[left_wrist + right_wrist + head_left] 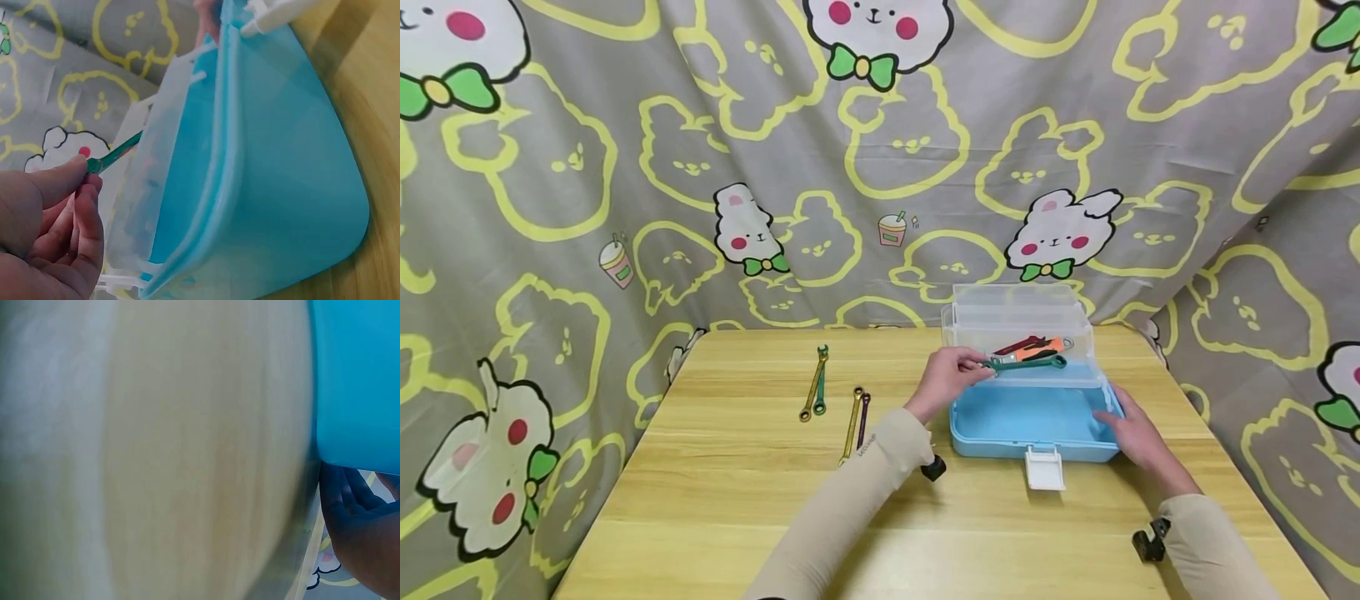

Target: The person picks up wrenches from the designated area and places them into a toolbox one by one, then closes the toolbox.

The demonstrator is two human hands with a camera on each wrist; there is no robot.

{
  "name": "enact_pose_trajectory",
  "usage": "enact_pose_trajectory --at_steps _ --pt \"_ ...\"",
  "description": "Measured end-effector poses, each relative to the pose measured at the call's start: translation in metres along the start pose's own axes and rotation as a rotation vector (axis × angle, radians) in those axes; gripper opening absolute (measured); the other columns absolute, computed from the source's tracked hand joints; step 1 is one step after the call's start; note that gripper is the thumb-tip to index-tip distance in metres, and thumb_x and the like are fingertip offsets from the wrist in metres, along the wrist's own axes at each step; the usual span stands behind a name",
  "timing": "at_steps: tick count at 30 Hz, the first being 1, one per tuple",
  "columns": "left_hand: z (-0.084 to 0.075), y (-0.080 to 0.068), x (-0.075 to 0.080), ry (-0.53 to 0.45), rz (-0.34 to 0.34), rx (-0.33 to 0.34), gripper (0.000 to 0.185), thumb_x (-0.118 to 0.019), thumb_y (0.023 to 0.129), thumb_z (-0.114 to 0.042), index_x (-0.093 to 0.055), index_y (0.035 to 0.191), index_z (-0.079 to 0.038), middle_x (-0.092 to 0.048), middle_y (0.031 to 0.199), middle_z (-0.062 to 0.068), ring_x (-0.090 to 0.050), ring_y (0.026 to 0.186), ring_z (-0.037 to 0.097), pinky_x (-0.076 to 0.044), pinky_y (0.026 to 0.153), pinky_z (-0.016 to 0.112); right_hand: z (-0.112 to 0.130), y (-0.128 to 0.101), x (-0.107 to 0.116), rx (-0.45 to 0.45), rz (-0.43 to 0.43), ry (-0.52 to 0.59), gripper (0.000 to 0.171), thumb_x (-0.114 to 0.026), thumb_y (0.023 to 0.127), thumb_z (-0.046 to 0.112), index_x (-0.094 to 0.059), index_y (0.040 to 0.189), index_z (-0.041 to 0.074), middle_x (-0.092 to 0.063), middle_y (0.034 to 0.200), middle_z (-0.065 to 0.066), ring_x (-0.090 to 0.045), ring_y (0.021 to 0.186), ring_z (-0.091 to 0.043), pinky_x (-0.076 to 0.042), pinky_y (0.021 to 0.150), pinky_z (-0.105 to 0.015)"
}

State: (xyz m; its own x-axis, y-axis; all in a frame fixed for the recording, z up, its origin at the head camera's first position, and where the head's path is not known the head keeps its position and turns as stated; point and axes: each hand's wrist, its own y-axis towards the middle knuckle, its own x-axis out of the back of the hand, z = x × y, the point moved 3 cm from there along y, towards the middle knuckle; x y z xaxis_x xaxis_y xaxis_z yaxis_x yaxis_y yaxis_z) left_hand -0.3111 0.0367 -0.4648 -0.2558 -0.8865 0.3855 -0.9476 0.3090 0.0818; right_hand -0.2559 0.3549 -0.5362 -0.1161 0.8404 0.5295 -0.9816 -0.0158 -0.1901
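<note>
My left hand (pixel 946 379) pinches one end of a green ratchet wrench (pixel 1033 362) between thumb and fingertips, over the translucent tray of an open blue toolbox (pixel 1022 451). In the left wrist view the wrench (pixel 115 153) slants away from the fingertips toward the tray (pixel 150 194). An orange-handled tool (pixel 1057 344) and a dark red tool (pixel 1015 344) lie in the tray. My right hand (pixel 1138 433) grips the toolbox's right side, thumb over the rim and fingers outside. In the right wrist view those fingers (pixel 340 487) are partly hidden behind the blue wall.
Left of the toolbox, a gold wrench (pixel 812 390) and a green wrench (pixel 821 392) overlap on the wooden table (pixel 715 500). Nearer lie another gold wrench (pixel 852 425) and a purple one (pixel 862 421), partly behind the left sleeve. A white latch (pixel 1046 470) hangs at the toolbox's front.
</note>
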Motion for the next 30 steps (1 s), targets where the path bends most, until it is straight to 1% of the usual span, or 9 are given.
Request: enact_pose_trajectory --at_steps 2,4,10,15,19,26,30 --pt "-0.001 0.001 -0.002 0.069 0.001 -0.033 0.023 -0.079 0.094 -0.021 -0.080 0.113 -0.009 -0.075 0.089 -0.002 -0.064 0.076 0.009 -0.056 0.067 0.022 0.000 0.000 0.000 0.001 0.002 0.002 0.073 -0.040 0.111 0.023 0.006 0.164 0.001 0.002 0.166 -0.037 0.001 0.150 -0.063 -0.004 0.115 -0.081" --pt "-0.002 0.002 -0.004 0.132 0.005 -0.064 0.023 -0.078 0.094 -0.022 -0.079 0.114 -0.010 -0.075 0.089 -0.002 -0.061 0.075 0.004 -0.053 0.065 0.018 0.000 0.001 0.000 -0.002 0.002 0.001 0.073 -0.039 0.111 0.023 0.006 0.164 0.002 0.002 0.167 -0.037 0.001 0.150 -0.063 -0.005 0.115 -0.081" --pt "-0.003 0.004 -0.011 0.292 0.020 -0.139 0.025 -0.076 0.095 -0.026 -0.079 0.114 -0.010 -0.074 0.088 -0.003 -0.060 0.073 0.002 -0.052 0.064 0.014 -0.001 0.001 -0.001 -0.020 0.008 0.005 0.073 -0.038 0.112 0.024 0.008 0.165 0.004 0.004 0.167 -0.035 0.002 0.150 -0.063 -0.004 0.115 -0.082" --pt "-0.004 0.005 -0.015 0.456 0.036 -0.215 0.026 -0.074 0.096 -0.030 -0.079 0.114 -0.012 -0.073 0.086 -0.005 -0.058 0.072 0.001 -0.048 0.064 0.011 -0.001 0.001 -0.001 -0.021 0.010 -0.002 0.073 -0.038 0.112 0.024 0.008 0.165 0.005 0.004 0.167 -0.036 0.002 0.150 -0.063 -0.004 0.115 -0.082" --pt "-0.006 0.006 -0.018 0.548 0.047 -0.245 0.025 -0.073 0.096 -0.033 -0.079 0.112 -0.014 -0.070 0.085 -0.007 -0.056 0.073 0.001 -0.046 0.065 0.010 0.000 0.000 -0.001 -0.019 0.011 -0.005 0.073 -0.038 0.112 0.024 0.008 0.165 0.004 0.005 0.167 -0.036 0.002 0.150 -0.064 -0.004 0.115 -0.082" --pt "-0.009 0.009 -0.026 0.651 0.043 -0.279 0.025 -0.073 0.096 -0.037 -0.081 0.109 -0.017 -0.068 0.083 -0.009 -0.053 0.076 0.003 -0.042 0.068 0.013 0.000 0.000 -0.002 -0.016 0.005 0.004 0.073 -0.038 0.111 0.023 0.008 0.164 0.003 0.005 0.167 -0.036 0.003 0.150 -0.063 -0.002 0.115 -0.081" --pt "-0.014 0.009 -0.030 0.685 0.034 -0.264 0.026 -0.073 0.096 -0.037 -0.081 0.111 -0.017 -0.067 0.082 -0.009 -0.052 0.075 0.004 -0.041 0.066 0.014 -0.001 0.000 -0.002 -0.023 0.008 0.010 0.074 -0.039 0.111 0.024 0.009 0.165 0.004 0.005 0.167 -0.035 0.004 0.150 -0.063 -0.002 0.115 -0.081"
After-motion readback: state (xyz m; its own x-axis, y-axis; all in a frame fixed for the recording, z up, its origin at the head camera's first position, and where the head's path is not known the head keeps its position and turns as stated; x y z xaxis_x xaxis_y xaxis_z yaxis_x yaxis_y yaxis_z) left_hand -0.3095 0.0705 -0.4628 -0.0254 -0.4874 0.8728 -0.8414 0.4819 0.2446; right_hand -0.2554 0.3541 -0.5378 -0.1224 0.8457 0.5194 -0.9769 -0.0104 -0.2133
